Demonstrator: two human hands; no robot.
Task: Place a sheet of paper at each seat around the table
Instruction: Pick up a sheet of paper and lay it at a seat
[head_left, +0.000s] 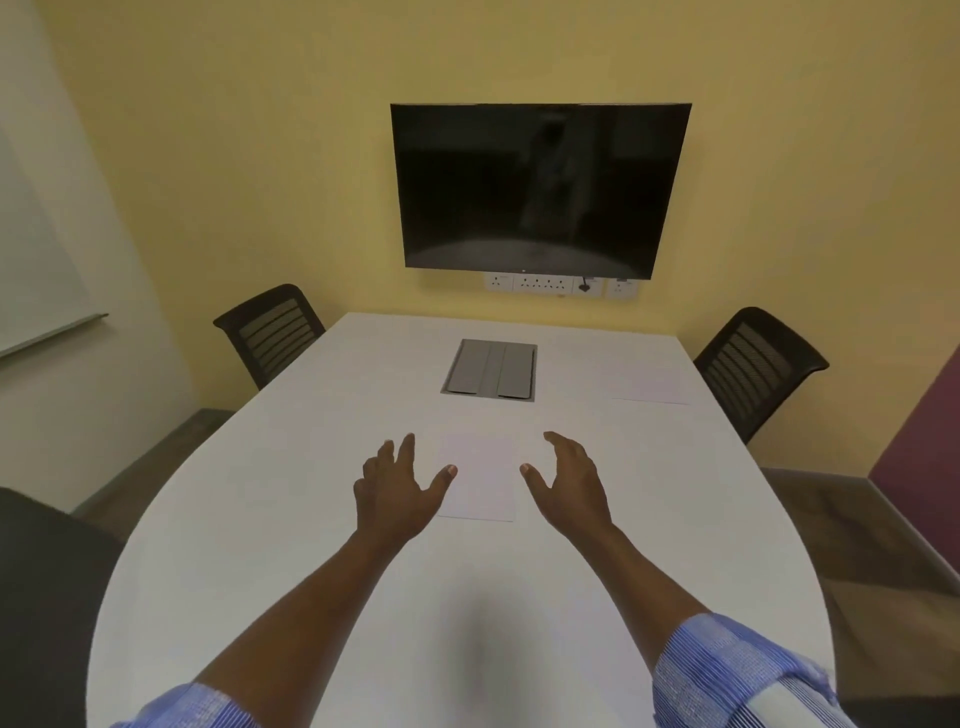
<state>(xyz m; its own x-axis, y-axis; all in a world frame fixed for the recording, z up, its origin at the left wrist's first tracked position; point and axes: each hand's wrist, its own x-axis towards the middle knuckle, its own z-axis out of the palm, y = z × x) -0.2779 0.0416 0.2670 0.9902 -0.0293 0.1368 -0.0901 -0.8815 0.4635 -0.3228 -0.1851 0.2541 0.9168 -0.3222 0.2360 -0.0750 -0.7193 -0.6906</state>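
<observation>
A white sheet of paper (480, 475) lies flat on the white table (291, 519), in the middle ahead of me. My left hand (397, 486) hovers at its left edge with fingers spread, the thumb tip over the paper's side. My right hand (569, 478) is at its right edge, fingers relaxed and holding nothing. A second sheet (647, 382) lies at the far right in front of the right chair (756, 366). The left chair (270, 327) has no sheet visible before it.
A grey cable hatch (491, 369) is set into the table's far middle. A dark screen (537, 189) hangs on the yellow wall above a row of sockets (558, 285). Another dark chair (36, 597) stands at my near left. A whiteboard (31, 260) is on the left wall.
</observation>
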